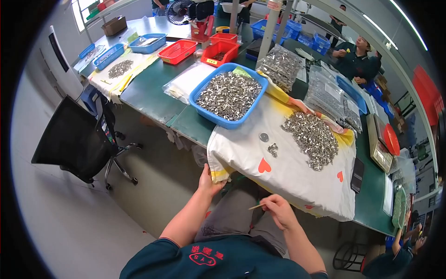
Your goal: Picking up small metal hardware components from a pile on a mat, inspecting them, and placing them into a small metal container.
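Note:
My left hand (211,182) is at the near left corner of a white cloth (241,160) with yellow edges and red hearts, the corner between thumb and partly hidden fingers. Above my lap, my right hand (280,211) pinches a thin, light-coloured stick (256,206). On the cloth lies a large heap of small silvery metal parts (316,139). A small cluster of the same parts (273,149) sits left of it, beside a round metal disc (264,137). A blue basket (220,122) full of such parts stands at the cloth's far left.
Clear bags of metal parts (281,67) lie behind the cloth. A dark flat device (357,175) and a scale (380,144) are to the right. Red trays (178,51) stand farther back. A black chair (74,139) is at left. Other people sit across and at lower right.

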The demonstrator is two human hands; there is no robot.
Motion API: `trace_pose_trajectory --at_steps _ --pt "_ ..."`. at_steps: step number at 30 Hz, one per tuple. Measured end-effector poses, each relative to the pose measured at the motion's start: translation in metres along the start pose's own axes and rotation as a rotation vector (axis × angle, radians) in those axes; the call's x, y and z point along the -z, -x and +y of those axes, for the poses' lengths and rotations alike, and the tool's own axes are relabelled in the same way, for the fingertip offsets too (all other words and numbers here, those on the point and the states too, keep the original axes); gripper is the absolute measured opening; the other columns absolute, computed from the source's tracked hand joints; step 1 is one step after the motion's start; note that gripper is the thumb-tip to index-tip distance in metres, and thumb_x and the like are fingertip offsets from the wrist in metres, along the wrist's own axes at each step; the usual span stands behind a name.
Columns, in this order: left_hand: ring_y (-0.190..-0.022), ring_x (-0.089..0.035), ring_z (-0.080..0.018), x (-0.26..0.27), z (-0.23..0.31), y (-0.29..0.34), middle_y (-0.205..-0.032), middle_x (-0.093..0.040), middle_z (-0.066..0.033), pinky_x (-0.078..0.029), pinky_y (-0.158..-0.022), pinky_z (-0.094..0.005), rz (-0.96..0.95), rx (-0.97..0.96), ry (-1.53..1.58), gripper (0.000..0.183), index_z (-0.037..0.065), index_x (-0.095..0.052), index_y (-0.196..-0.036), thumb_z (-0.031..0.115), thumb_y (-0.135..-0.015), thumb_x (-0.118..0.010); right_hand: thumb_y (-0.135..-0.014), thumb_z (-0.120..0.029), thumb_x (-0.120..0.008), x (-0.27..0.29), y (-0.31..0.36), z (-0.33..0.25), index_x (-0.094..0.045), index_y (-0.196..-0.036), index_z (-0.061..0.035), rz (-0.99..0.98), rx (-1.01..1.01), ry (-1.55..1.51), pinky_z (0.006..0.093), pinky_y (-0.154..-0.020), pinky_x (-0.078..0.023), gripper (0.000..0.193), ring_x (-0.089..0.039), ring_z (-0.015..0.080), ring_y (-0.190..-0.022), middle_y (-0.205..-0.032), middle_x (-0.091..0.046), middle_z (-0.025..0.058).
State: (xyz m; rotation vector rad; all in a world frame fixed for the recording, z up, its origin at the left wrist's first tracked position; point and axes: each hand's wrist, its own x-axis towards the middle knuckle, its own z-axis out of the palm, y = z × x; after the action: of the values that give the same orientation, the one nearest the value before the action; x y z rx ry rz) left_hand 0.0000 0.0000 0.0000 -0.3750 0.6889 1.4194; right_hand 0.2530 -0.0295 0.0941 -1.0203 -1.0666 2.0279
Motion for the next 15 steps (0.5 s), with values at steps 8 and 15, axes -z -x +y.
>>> trace_pose_trajectory --at_steps 8,15 --pt "-0.106 -0.045 -0.0230 -0.027 0.016 0.054 -0.117 -0.046 -0.0067 -0.039 -0.083 -0.0381 -0.344 -0.081 -0.423 0.059 0.009 -0.038 -0.119 0.054 -0.085 -0.023 -0.081 -0.023 -0.056 -0.033 -0.071 0.030 -0.052 -0.089 -0.0142 -0.079 -0.202 -0.049 0.0181 -0.070 -0.035 0.013 -0.043 0.0038 -0.076 -0.099 -0.049 -0.0030" --pt "-0.107 -0.044 -0.0274 -0.020 0.025 0.066 -0.118 -0.045 -0.0139 -0.036 -0.088 -0.0402 -0.419 -0.002 -0.407 0.062 0.000 -0.037 -0.119 0.052 -0.086 -0.024 -0.083 -0.022 -0.054 -0.069 -0.121 0.021 -0.051 -0.088 -0.0138 -0.277 -0.207 -0.372 0.0206 -0.069 -0.038 0.010 -0.045 0.0053 -0.077 -0.087 -0.049 -0.0040"
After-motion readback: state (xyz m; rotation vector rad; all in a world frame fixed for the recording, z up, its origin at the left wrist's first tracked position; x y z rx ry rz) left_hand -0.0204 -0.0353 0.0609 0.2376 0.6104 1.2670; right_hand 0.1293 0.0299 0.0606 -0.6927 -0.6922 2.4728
